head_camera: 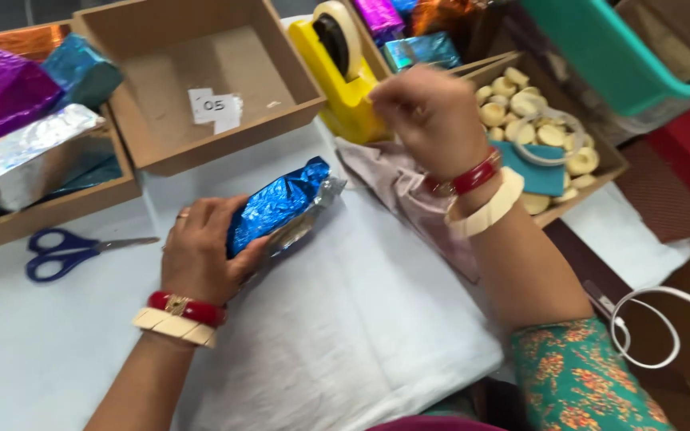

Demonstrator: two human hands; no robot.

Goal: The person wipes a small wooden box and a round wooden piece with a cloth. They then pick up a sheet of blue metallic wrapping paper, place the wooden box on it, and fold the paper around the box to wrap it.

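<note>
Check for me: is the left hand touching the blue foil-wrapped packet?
Touching. The head view shows the left hand pressed over the near end of the blue foil packet, its fingers wrapped against the foil with no gap.

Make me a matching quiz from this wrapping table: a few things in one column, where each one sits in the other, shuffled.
Things:
1. blue foil parcel
2. scissors
3. tape dispenser
4. paper slip

Places:
A. inside the open brown box
B. on the white cloth, left of the left hand
C. under the left hand
D. by the right hand

Pairs: 1-C, 2-B, 3-D, 4-A
</note>
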